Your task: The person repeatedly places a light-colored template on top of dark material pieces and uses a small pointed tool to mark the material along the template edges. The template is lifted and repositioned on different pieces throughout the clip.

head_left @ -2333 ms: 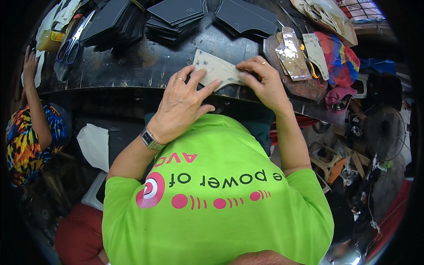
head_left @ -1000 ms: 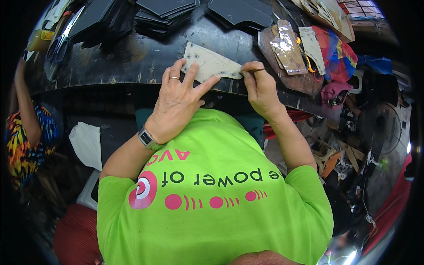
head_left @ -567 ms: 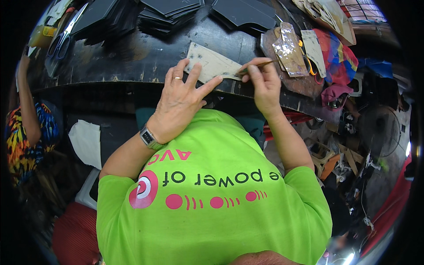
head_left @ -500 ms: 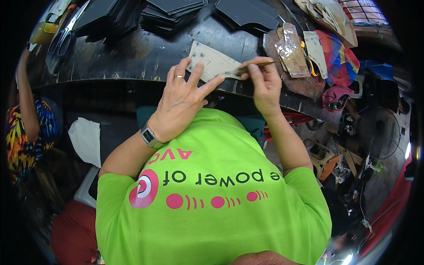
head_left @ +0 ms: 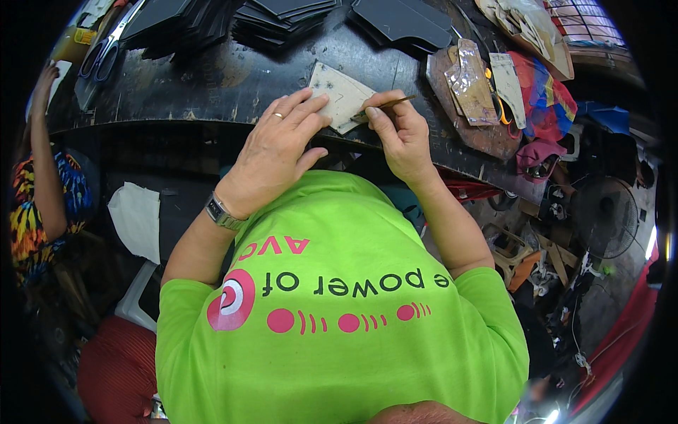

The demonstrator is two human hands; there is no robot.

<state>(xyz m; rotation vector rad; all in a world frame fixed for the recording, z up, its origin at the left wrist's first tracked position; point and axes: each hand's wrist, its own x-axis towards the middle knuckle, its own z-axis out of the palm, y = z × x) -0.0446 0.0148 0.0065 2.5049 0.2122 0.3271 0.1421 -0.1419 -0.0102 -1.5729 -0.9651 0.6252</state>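
Note:
A pale cardboard template (head_left: pixel 340 93) with dark smudges lies at the near edge of the black table. My left hand (head_left: pixel 279 145) rests its outstretched fingers on the template's left side, thumb apart from them. On the template's right side, my right hand (head_left: pixel 402 138) pinches a thin brown pen-like tool (head_left: pixel 397 102). The tool slants down to the left, and its tip is close to the template's edge; whether it touches cannot be made out. My right hand covers part of the template.
Stacks of black cut sheets (head_left: pixel 282 25) line the table's far side, with blue-handled scissors (head_left: pixel 100 60) at left. On the right, a worn board (head_left: pixel 459 106) bears patterns and orange-handled scissors (head_left: pixel 501 106). Another person's arm (head_left: pixel 44 155) reaches in at far left. A fan (head_left: pixel 606 215) stands at right.
My right hand has moved left along the template with the tool. My left hand has shifted slightly left and its fingers have drawn closer together. More of the template's right end is covered.

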